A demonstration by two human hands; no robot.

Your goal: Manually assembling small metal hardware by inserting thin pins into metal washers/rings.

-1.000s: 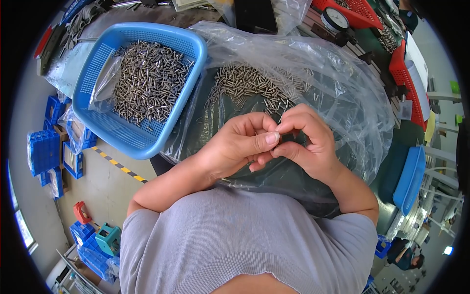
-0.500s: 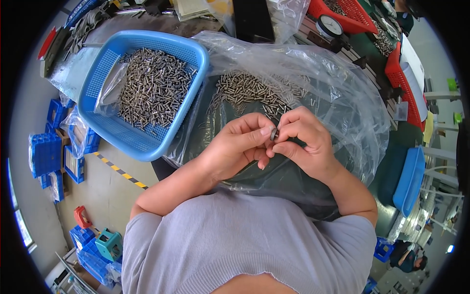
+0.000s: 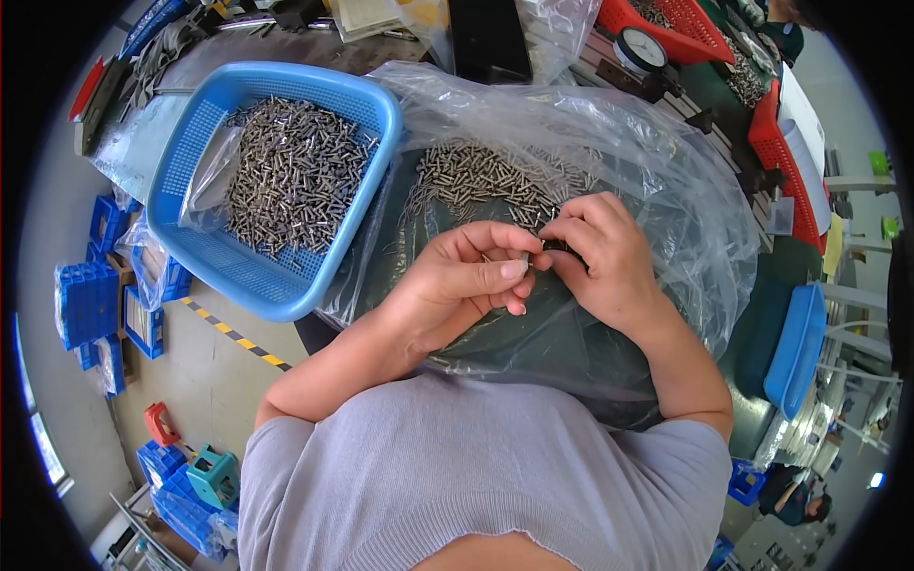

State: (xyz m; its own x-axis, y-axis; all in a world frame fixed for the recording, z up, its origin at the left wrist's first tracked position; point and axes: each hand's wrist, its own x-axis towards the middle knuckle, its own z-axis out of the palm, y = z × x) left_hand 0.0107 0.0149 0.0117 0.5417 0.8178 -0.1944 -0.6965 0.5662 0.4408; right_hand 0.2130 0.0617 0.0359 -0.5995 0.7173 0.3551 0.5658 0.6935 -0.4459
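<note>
Small metal part (image 3: pixel 526 259): pinched between thumb and forefinger of the left hand (image 3: pixel 447 285), in front of the person's chest. We see only a short bit of it past the thumbnail; the fingers hide the rest. Left grip narrow, closed on this part, the other fingers curled beneath. Right hand (image 3: pixel 611 271) just beside it, thumb and forefinger near each other, tips close to the left fingertips. We cannot tell whether the right grip holds anything; its own fingers block our view.

Just beyond the hands we note a loose pile of metal pins (image 3: pixel 486 176) on clear plastic sheeting (image 3: pixel 657 162), its right side partly under a fold. The sheeting is crumpled and spread over the dark green desk (image 3: pixel 749 371), which shows bare at right. Left of the pile we have a blue basket (image 3: pixel 283 311) with perforated walls, bearing a heap of similar pins (image 3: pixel 300 176) and a clear bag (image 3: pixel 211 181) toward its left wall.

Far edge: a flat black slab (image 3: pixel 489 38); right of it, a dial gauge (image 3: pixel 644 48) with a white face; near that, a red basket (image 3: pixel 700 48). Farther right, a second red basket (image 3: pixel 785 171) and, nearer us, a blue tray (image 3: pixel 796 352).

Floor at left: striped tape (image 3: pixel 238 335), stacked blue crates (image 3: pixel 84 303), a red stool (image 3: pixel 160 425), a teal stool (image 3: pixel 213 476). Lower right, well apart, we spot another person (image 3: pixel 792 502) in dark clothing.
</note>
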